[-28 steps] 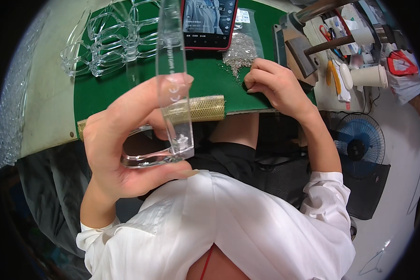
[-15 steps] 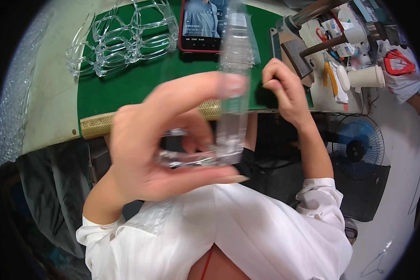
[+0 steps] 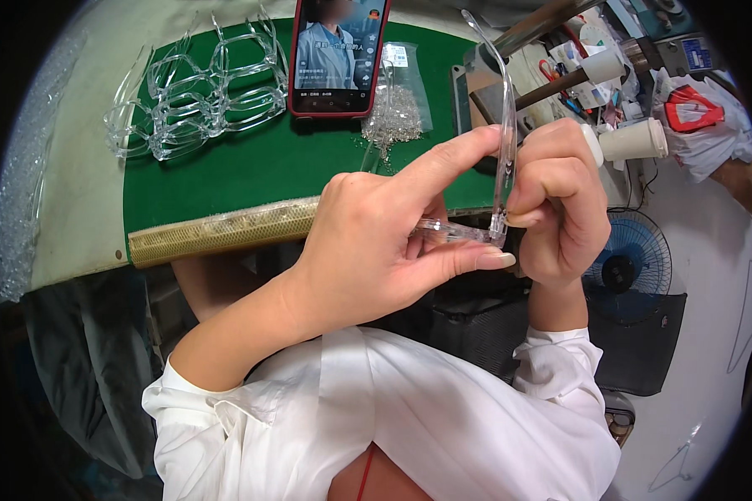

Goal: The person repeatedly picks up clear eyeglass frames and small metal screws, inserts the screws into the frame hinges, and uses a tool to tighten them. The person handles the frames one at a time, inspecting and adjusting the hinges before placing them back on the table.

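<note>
Both hands are raised above the near edge of the tabletop (image 3: pixel 83 242), meeting on a clear plastic spectacle frame (image 3: pixel 455 230); the left hand (image 3: pixel 376 250) cradles the frame front, forefinger stretched along its top and thumb laid underneath, pinching it; the right hand (image 3: pixel 560 200) is curled shut, fingers pressed around the base of the temple arm (image 3: pixel 506 125), which stands nearly upright from the hinge corner where the two hands almost touch. The frame looks light and thin, stiff enough to keep its shape yet likely to flex or snap at the hinge if twisted; its glossy surface seems slippery, so a hold close to the hinge, as here, appears safer than one out at the tip. Behind the hands a green mat (image 3: pixel 251 167) covers the tabletop; a heap of similar clear frames (image 3: pixel 192 83) lies at its far left, a red-cased phone (image 3: pixel 338 54) stands lit, and just beside it rests a small bag of tiny metal parts (image 3: pixel 393 113).
</note>
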`<move>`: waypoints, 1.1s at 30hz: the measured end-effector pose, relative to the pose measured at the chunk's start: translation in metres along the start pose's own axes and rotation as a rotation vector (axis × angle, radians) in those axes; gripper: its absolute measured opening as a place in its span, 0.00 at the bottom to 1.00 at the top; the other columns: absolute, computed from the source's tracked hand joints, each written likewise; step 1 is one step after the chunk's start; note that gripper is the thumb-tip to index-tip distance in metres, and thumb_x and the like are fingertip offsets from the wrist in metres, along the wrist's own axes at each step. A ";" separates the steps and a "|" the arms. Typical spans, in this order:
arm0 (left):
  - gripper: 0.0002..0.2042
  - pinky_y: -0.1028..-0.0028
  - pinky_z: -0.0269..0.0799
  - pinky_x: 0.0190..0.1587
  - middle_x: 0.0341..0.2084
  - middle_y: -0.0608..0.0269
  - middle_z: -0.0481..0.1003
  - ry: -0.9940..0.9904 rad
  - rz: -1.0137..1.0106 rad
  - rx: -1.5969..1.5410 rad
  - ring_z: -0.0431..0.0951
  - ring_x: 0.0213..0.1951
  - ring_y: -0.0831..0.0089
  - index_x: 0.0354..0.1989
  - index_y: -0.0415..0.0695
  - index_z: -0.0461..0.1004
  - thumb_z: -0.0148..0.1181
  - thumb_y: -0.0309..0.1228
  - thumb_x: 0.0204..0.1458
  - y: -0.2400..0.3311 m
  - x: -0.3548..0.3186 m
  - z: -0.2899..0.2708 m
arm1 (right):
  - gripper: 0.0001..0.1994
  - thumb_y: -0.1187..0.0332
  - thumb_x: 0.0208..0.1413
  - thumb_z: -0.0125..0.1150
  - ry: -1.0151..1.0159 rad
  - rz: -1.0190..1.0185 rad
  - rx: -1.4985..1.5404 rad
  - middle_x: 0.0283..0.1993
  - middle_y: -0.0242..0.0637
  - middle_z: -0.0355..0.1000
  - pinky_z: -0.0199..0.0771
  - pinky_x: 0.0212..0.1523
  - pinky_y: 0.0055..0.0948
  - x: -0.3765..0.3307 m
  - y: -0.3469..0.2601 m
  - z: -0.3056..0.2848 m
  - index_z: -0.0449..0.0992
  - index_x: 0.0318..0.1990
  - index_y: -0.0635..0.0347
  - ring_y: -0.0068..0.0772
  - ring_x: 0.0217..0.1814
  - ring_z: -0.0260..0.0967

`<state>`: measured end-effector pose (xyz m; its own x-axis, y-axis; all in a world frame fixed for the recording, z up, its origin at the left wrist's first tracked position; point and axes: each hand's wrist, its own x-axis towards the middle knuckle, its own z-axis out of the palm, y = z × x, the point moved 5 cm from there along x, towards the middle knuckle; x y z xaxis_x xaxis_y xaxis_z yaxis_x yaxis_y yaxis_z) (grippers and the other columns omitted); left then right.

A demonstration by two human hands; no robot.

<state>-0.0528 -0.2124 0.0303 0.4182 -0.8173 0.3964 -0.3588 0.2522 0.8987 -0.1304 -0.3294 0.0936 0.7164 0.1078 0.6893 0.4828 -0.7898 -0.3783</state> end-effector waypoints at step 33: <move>0.35 0.80 0.71 0.31 0.48 0.61 0.75 -0.055 -0.138 -0.123 0.76 0.24 0.80 0.61 0.37 0.62 0.70 0.33 0.42 -0.001 0.001 0.001 | 0.11 0.63 0.44 0.66 -0.072 -0.033 0.134 0.27 0.34 0.67 0.63 0.30 0.25 0.002 0.011 -0.001 0.73 0.27 0.62 0.31 0.29 0.63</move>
<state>-0.0531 -0.2144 0.0298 0.4090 -0.8748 0.2596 -0.1952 0.1940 0.9614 -0.1239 -0.3388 0.0913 0.7313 0.1793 0.6581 0.5659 -0.6980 -0.4388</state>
